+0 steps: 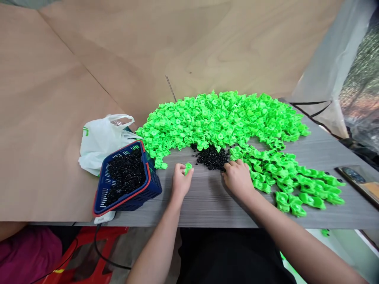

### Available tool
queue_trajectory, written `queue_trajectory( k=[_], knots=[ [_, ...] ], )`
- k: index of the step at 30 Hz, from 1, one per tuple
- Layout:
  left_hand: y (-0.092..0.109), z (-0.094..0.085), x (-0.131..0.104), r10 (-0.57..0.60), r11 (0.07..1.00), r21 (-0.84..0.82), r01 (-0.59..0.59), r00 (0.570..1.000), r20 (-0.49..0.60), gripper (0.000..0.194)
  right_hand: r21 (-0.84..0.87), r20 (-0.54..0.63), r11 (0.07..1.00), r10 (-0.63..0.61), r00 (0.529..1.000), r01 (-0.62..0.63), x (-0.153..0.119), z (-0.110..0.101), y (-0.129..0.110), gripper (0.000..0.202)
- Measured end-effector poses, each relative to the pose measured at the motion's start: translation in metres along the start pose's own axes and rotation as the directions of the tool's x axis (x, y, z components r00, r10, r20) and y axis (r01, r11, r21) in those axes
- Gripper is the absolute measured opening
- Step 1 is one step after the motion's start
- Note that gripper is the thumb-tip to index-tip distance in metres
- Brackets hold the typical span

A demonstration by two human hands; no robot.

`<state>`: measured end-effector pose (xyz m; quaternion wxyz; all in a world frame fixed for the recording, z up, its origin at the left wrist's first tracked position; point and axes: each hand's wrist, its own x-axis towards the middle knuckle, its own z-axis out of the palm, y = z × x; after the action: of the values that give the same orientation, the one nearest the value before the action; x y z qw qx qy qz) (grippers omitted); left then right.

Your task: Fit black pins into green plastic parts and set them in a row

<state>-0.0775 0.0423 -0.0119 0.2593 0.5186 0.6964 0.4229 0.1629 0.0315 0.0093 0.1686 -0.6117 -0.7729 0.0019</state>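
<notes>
Between the thumb and fingers of my left hand (pixel 181 181) is a small bright green plastic piece (pixel 188 169), held just above the table. My right hand (pixel 237 176) is at the right edge of a pile of small black plastic parts (pixel 211 157). Its fingers are bent and pinched down there, and whatever they grip is hidden. Behind both hands spreads a large heap of green plastic pieces (pixel 219 118). To the right of my right hand lie more green pieces (pixel 278 173), several with black parts showing in them.
At left a blue basket (pixel 154 189) with a red rim holds many black parts (pixel 127 173). A white plastic bag (pixel 100 138) is behind it. A phone-like object (pixel 352 174) lies at the table's right edge. A person's magenta garment (pixel 32 252) and red stool (pixel 100 252) show lower left.
</notes>
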Motion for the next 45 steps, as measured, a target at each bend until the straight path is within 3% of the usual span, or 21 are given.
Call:
queue_trajectory(
  k=[2,4,7,10,16,22,27,30,32,40,45],
  knots=[
    [0.006,0.006,-0.014,-0.098,0.944,-0.296,0.147,0.980,0.173,0.053,-0.019,0.005,1.000,0.009,1.000,-0.009,0.006,0.006,-0.004,0.008],
    [0.012,0.009,-0.026,-0.128,0.846,-0.460,0.271,0.940,0.317,0.068,-0.025,0.019,1.000,0.003,1.000,-0.002,0.008,0.011,-0.004,0.008],
    [0.019,0.008,-0.037,-0.114,0.749,-0.546,0.374,0.886,0.450,0.065,-0.018,0.036,1.000,-0.009,0.999,0.010,0.009,0.015,-0.005,0.011],
    [0.020,0.009,-0.040,-0.084,0.728,-0.556,0.401,0.857,0.508,0.054,0.021,0.036,0.999,-0.031,0.999,0.030,0.012,0.016,-0.009,0.013],
    [0.020,0.023,-0.046,-0.056,0.731,-0.551,0.402,0.841,0.538,0.055,0.086,0.009,0.996,-0.002,1.000,0.001,0.016,0.018,-0.019,0.015],
    [0.028,0.033,-0.051,-0.049,0.655,-0.582,0.482,0.796,0.603,0.052,0.274,-0.023,0.958,0.089,0.996,-0.079,0.024,0.017,-0.006,0.012],
    [0.029,0.034,-0.051,-0.072,0.635,-0.591,0.497,0.800,0.595,0.052,0.562,0.011,0.817,0.149,0.989,-0.129,0.029,0.013,0.001,0.008],
    [0.029,0.032,-0.051,-0.061,0.662,-0.584,0.470,0.811,0.582,0.055,0.724,0.035,0.684,0.098,0.995,-0.092,0.020,0.015,-0.003,0.008],
    [0.030,0.032,-0.051,-0.057,0.683,-0.578,0.447,0.821,0.568,0.056,0.763,0.039,0.643,0.053,0.998,-0.064,0.010,0.017,-0.009,0.010],
    [0.027,0.037,-0.048,0.011,0.800,-0.519,0.301,0.858,0.514,0.050,0.640,-0.113,0.754,-0.098,0.989,0.148,-0.008,0.017,-0.024,0.015],
    [0.028,0.036,-0.048,-0.008,0.805,-0.504,0.313,0.855,0.518,0.052,0.584,-0.134,0.787,-0.147,0.980,0.198,-0.006,0.016,-0.024,0.015]
  ],
)
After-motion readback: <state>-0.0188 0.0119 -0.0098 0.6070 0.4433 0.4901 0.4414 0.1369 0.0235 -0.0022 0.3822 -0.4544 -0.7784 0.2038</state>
